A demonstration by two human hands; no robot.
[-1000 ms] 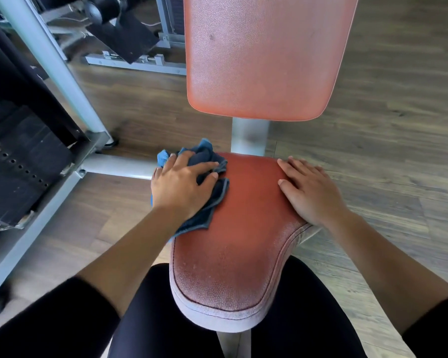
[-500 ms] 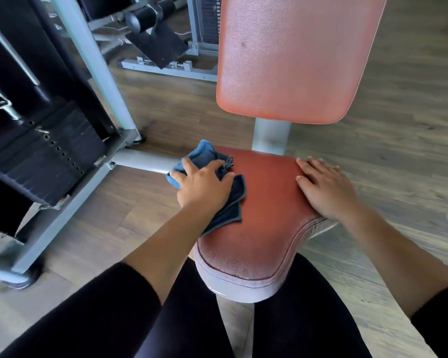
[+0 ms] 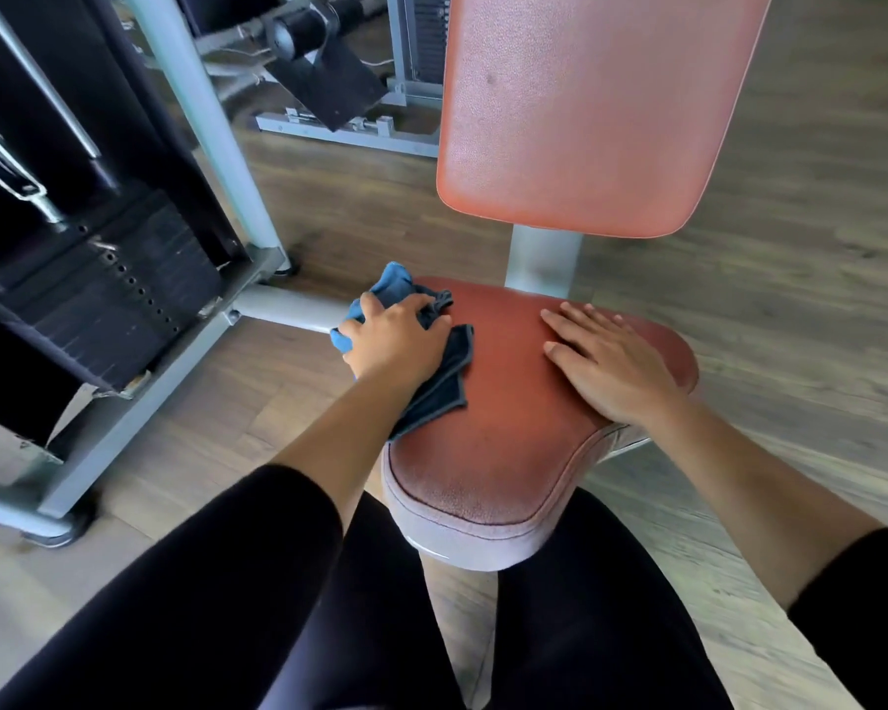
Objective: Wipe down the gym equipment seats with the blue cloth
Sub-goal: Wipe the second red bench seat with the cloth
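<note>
Seat point(image 3: 508, 433) is seen nearest, between two legs point(image 3: 585, 632) clad in black; its red pad is worn pale along the near edge, where a grey band is wrapped round the rim. Two bare forearms are stretched over it from black sleeves point(image 3: 201, 581). On the left side of the pad the cloth point(image 3: 444, 386) is held down by the left hand point(image 3: 396, 343), whose fingers are curled over the bunched fabric and are gripping it; the thumb is laid on the cloth toward the middle of the seat. A dark blue flap of the cloth is spread on the pad beside the wrist, and a brighter blue corner is pushed out past the fingertips, over the far left edge of the seat. The right hand point(image 3: 606, 366) is laid flat on the right side of the pad, fingers straight and close together, with nothing held; it is separated from the cloth by a bare strip of red. Behind the seat a grey post point(image 3: 542, 258) is set upright, and the red backrest point(image 3: 585, 110) is carried on it. To the left, a black weight stack point(image 3: 103, 299) is framed by grey bars point(image 3: 196, 120), which are stood on the wooden floor point(image 3: 790, 299). Farther off, another machine with a black roller point(image 3: 298, 35) is partly seen
</note>
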